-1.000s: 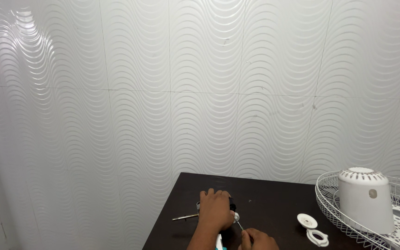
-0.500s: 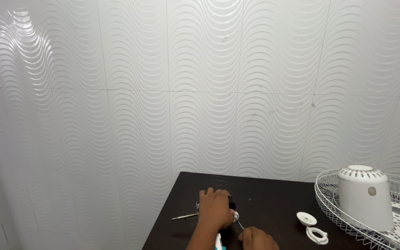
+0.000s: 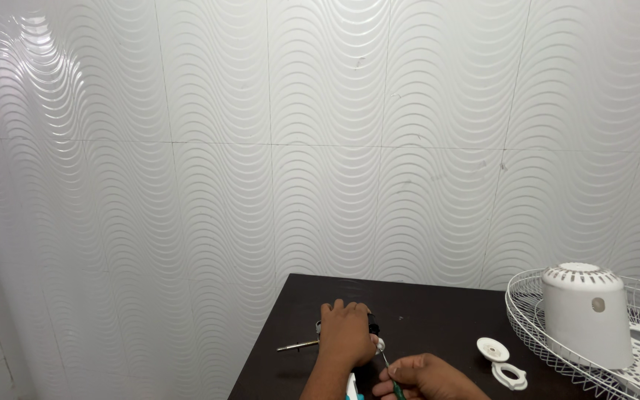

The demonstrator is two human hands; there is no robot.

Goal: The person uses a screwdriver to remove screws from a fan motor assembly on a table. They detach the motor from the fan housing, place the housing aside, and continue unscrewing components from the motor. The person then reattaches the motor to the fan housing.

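The left hand point(image 3: 346, 335) lies palm-down on the dark worktop point(image 3: 438, 311), near its left edge and close to the lower border of the view, its fingers curled over a small dark part point(image 3: 371, 323) that it presses onto the surface. Only a black end of that part shows past the knuckles, with a small pale round piece point(image 3: 381, 344) just beside it on the right, so its full shape cannot be told. A thin metal rod point(image 3: 297, 345) sticks out from under the hand toward the left edge of the worktop.

The right hand point(image 3: 424, 376) sits just to the right of the left hand and nearer the person, clenched around a thin screwdriver point(image 3: 388, 366) with a greenish handle. The shaft slants up and left, and its tip meets the pale round piece right at the left hand's fingers.

Further right on the worktop lie a white round cap point(image 3: 492, 348) and a white ring-shaped piece point(image 3: 510, 375), close together and well apart from both hands. At the right edge rests a white wire fan guard point(image 3: 531, 337), with a white domed motor housing point(image 3: 585, 315) standing in it. Behind the worktop rises a white wall point(image 3: 261, 148) of wavy-patterned panels.
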